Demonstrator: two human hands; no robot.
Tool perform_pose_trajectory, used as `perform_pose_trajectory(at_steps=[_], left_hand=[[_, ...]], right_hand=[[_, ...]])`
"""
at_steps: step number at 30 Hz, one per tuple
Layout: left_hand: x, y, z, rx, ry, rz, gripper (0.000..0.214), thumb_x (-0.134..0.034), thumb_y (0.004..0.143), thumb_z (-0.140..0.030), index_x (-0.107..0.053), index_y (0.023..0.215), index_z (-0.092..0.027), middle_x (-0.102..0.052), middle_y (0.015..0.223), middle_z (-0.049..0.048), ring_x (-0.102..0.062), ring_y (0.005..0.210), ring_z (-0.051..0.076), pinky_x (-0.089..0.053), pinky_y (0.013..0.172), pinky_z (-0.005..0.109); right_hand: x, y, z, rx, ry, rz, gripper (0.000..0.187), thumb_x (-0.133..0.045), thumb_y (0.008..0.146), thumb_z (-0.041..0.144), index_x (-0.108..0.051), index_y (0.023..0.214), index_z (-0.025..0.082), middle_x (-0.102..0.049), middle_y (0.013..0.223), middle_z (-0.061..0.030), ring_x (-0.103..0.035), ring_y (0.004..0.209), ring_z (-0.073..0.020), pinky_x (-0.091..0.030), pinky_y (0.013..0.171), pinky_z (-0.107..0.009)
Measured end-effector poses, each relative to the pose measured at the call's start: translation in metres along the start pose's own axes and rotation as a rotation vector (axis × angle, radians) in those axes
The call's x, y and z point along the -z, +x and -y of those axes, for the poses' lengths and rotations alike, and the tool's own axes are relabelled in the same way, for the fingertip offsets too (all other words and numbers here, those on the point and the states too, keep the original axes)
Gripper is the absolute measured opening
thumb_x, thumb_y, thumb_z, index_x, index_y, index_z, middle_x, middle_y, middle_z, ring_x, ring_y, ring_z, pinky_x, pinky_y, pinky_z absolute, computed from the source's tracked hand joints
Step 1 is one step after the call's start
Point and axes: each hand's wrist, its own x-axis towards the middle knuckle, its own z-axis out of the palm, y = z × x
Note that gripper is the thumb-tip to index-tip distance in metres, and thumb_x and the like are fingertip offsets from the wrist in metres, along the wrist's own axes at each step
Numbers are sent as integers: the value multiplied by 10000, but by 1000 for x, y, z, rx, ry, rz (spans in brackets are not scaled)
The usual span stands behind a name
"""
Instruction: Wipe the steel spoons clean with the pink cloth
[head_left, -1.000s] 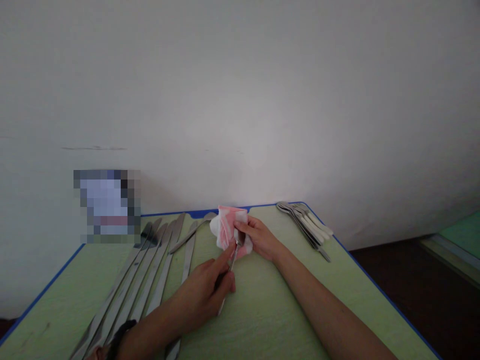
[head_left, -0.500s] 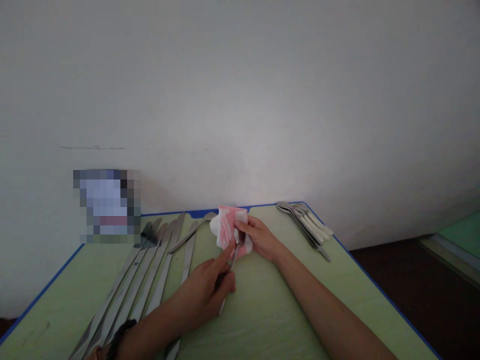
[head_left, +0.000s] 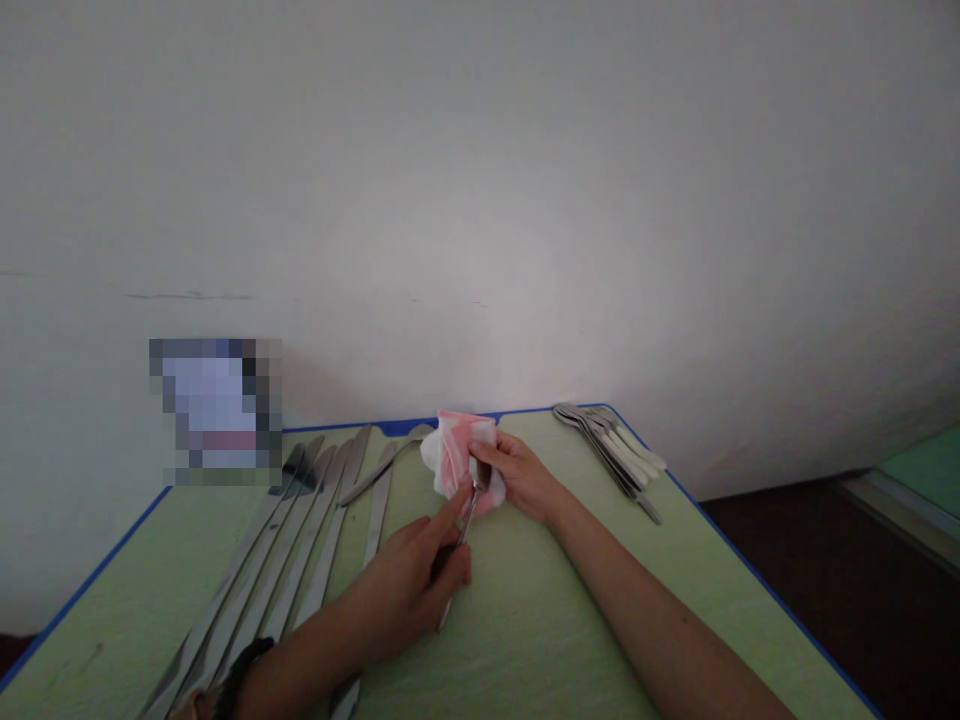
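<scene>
My left hand [head_left: 412,575] is closed around the handle of a small metal spoon [head_left: 466,522], whose bowl points away from me. Around that bowl my right hand [head_left: 517,475] presses a crumpled pink and white cloth [head_left: 456,452], thumb on top. Both hands are over the middle of a light green table [head_left: 525,620] with a blue edge.
A row of several long metal knives [head_left: 300,545] lies to the left of my hands. A bunch of spoons with white and metal handles [head_left: 615,450] lies at the far right corner. A blurred box [head_left: 216,412] stands at the back left against the white wall.
</scene>
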Motion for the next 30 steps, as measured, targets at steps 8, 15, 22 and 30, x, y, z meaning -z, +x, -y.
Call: perform_pose_trajectory(at_steps=[8,15,22,30], left_hand=[[1,1,-1,-5,6,-4,642,-394,856,-165,-123,1437,-212,-575,703,-30,-469,613,128,-362,611,230],[0,0,-3,0,23,-51,610,-383,879,-196,-119,1430,-192,-507,706,-29,-444,613,130,-341,598,245],[2,0,-2,-2,-124,-138,556,-336,921,-218,-100,1423,-194,-460,699,-42,-430,596,114,-337,581,242],[4,4,1,106,-368,-176,443,-331,939,-333,-247,1341,-164,-431,654,-60,-393,506,88,-332,471,201]], right_hand=[[0,0,0,-22,13,-12,287,-728,628,365,-585,734,140,-550,575,47,-449,515,-65,-328,519,-203],[-1,-1,1,-22,20,-5,290,-731,624,377,-600,736,143,-563,580,42,-451,519,-73,-338,526,-207],[-1,4,2,-45,237,-71,339,-573,739,509,-607,766,173,-645,673,-11,-567,657,-154,-425,636,-272],[15,7,4,-106,420,-39,183,-459,773,285,-599,755,170,-661,622,-7,-615,660,-165,-459,701,-293]])
